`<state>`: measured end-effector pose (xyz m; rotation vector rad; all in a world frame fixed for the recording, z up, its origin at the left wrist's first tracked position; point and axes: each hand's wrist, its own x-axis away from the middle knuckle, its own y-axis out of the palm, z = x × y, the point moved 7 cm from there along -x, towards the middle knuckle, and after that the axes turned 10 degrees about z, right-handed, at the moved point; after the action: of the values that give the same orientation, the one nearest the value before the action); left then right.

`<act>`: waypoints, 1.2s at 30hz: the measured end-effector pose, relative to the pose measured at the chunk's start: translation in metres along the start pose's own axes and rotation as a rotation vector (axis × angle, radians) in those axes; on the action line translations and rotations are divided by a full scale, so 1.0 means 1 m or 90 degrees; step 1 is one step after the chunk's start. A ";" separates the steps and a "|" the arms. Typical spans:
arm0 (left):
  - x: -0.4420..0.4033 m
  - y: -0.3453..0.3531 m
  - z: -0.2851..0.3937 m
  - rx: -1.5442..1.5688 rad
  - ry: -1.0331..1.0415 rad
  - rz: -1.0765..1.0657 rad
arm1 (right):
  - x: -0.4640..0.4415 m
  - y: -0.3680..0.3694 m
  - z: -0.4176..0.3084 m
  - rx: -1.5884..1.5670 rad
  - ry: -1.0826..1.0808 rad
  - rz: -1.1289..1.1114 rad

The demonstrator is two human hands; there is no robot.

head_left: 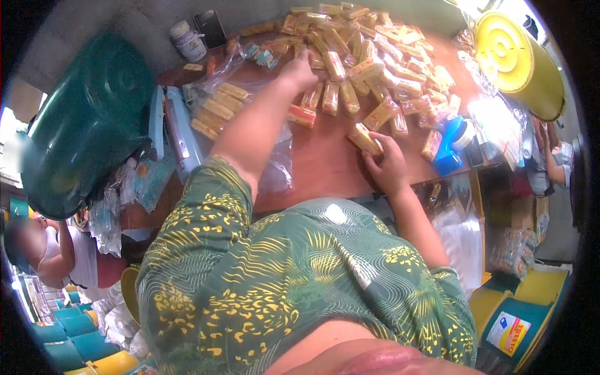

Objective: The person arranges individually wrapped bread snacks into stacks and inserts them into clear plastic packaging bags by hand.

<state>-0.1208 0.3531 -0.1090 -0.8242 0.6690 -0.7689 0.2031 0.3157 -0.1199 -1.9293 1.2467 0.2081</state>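
My right hand (389, 164) is closed round one end of a yellow packet (364, 139) in clear wrapping, low over the brown table (325, 165). My left hand (301, 72) reaches to the near left side of a large heap of similar yellow packets (369, 62), its visible fingers stretched out among them. Its other fingers are partly hidden. Several packets lie in a row on a clear plastic bag (275, 159) beside my left forearm. A packet with a red end (302, 115) lies between my hands.
A large green barrel (87, 125) stands at left, a yellow bucket (519, 65) at far right. A blue tape dispenser (450, 147) sits right of my right hand. A white tub (187, 40) is at the back left. One person (78, 256) is at left, another (556, 159) at right.
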 end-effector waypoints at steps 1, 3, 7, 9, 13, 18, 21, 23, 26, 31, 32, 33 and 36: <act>0.001 -0.001 0.000 0.002 0.002 -0.002 | 0.000 0.000 0.001 -0.009 0.006 0.001; 0.004 -0.006 -0.006 0.003 0.005 -0.006 | 0.001 0.000 0.001 -0.021 0.016 0.003; 0.016 -0.026 -0.016 0.329 -0.083 -0.016 | 0.000 0.001 0.005 -0.021 0.049 -0.014; 0.027 -0.037 -0.020 0.416 -0.081 -0.047 | 0.000 0.004 0.007 -0.024 0.057 -0.027; 0.118 -0.063 0.015 0.786 -0.174 -0.133 | 0.001 0.000 0.001 -0.039 0.041 -0.039; 0.202 -0.016 0.010 0.502 0.075 0.008 | 0.015 0.006 0.020 -0.346 0.163 -0.066; 0.222 -0.016 0.024 0.352 0.201 0.046 | 0.029 0.021 0.016 -0.392 0.185 -0.179; 0.227 -0.008 0.028 0.371 0.209 -0.072 | 0.034 0.034 0.003 -0.233 0.122 -0.258; 0.230 0.000 0.028 0.422 0.219 -0.161 | 0.019 0.024 -0.021 -0.131 0.013 -0.147; 0.232 -0.003 0.038 0.405 0.211 -0.169 | 0.018 0.025 -0.024 -0.099 -0.025 -0.098; 0.232 -0.006 0.044 0.363 0.222 -0.145 | 0.018 0.027 -0.023 -0.091 -0.017 -0.116; 0.231 -0.006 0.044 0.305 0.249 -0.097 | 0.018 0.030 -0.022 -0.083 -0.010 -0.135; 0.227 -0.006 0.041 0.211 0.301 0.040 | -0.003 0.034 -0.032 -0.060 -0.066 -0.218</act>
<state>0.0339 0.1829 -0.1323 -0.3145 0.9493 -0.9965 0.1648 0.2891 -0.1157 -2.1492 0.8356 0.1880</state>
